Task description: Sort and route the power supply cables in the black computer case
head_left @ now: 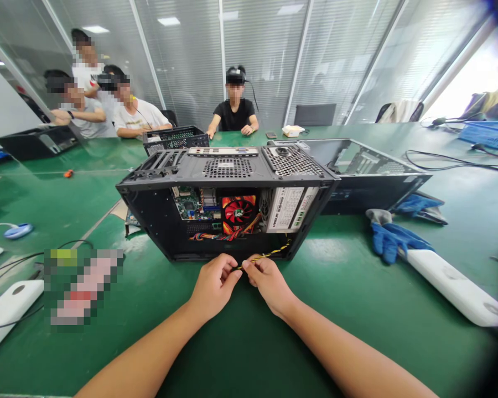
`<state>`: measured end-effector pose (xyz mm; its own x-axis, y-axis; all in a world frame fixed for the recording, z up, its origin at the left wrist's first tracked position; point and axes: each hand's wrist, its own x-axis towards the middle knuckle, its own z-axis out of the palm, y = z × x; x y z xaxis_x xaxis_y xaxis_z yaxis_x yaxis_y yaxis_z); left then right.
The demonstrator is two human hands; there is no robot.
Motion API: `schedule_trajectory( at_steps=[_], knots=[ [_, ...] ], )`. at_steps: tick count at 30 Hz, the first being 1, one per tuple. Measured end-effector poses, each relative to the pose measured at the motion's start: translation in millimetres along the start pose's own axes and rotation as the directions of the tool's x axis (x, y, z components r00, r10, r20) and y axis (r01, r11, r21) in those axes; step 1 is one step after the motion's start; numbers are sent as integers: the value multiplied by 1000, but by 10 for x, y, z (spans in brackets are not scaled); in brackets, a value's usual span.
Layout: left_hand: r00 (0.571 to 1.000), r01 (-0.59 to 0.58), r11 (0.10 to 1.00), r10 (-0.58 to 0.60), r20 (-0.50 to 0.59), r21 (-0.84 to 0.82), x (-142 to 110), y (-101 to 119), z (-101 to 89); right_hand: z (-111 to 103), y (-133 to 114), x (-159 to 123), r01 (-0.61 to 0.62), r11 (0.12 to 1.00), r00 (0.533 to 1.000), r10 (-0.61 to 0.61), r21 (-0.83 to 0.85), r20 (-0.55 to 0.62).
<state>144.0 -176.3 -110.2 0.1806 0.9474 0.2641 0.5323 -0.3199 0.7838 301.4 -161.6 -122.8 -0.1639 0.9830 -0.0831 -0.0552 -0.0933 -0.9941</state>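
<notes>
A black computer case [149, 221] lies on its front or back with its open side facing me. Inside it show a circuit board [186, 205], a red-and-black fan [238, 214] and a power supply [288, 210] with a white label. A yellow-and-black twisted cable [276, 251] runs out of the case at the lower right. My right hand [269, 282] pinches this cable just in front of the case. Close beside it, my left hand [216, 284] pinches the cable's dark end. The fingers hide the tip.
Blue-grey work gloves [394, 237] and a white power strip [456, 287] lie at right. Behind the case rests a side panel or second case [373, 190]. Cables and another white strip [12, 309] are at left. Several people sit or stand across the green table [249, 354].
</notes>
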Motion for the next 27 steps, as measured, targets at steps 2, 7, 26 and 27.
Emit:
schedule_trajectory(
  at_steps=[2, 7, 26, 27],
  knots=[
    [1000, -9, 1000, 9, 8, 24, -4, 10, -10, -4, 17, 4, 5, 1000, 1000, -5, 4, 3],
    [998, 45, 998, -42, 52, -52, -13, 30, -12, -4, 14, -3, 18, 1000, 1000, -18, -11, 0],
    [996, -29, 999, 26, 89, 31, -9, 78, -66, -1, 2, -12, 30, 999, 999, -30, -28, 11],
    [995, -5, 1000, 5, 98, 2, -7, 71, -58, -3, 5, -11, 32, 999, 999, -32, -32, 11]
  ],
)
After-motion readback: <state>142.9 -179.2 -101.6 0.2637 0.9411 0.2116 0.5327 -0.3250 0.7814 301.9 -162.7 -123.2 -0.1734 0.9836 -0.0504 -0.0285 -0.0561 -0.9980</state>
